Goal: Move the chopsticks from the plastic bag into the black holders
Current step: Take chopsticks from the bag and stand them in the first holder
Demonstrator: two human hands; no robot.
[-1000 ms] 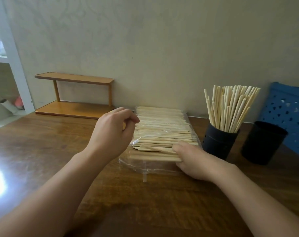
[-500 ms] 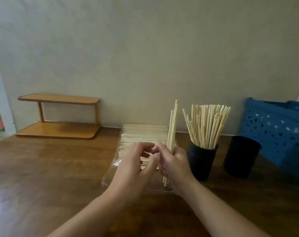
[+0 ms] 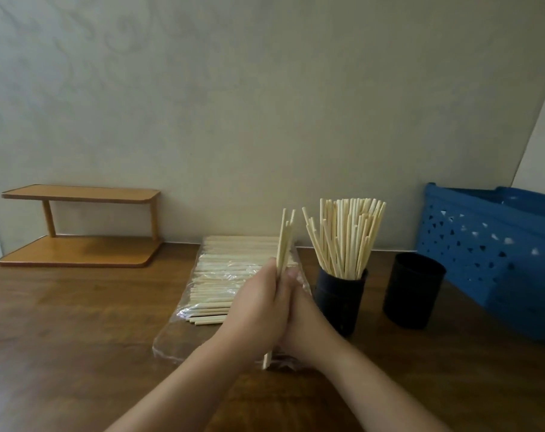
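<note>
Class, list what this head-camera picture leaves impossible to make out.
Head view only:
- Inside of the right-hand black cylindrical holder: the angle shows no interior.
- Middle of the small upright bundle of pale wooden chopsticks: covered by the left hand and right hand.
- Blue perforated plastic basket: cut off by the right edge.

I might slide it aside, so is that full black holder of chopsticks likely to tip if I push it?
Possibly. The chopsticks stand far above the full holder and fan out, so it likely rides top-heavy. Pushed low, it would probably slide on the smooth table.
</note>
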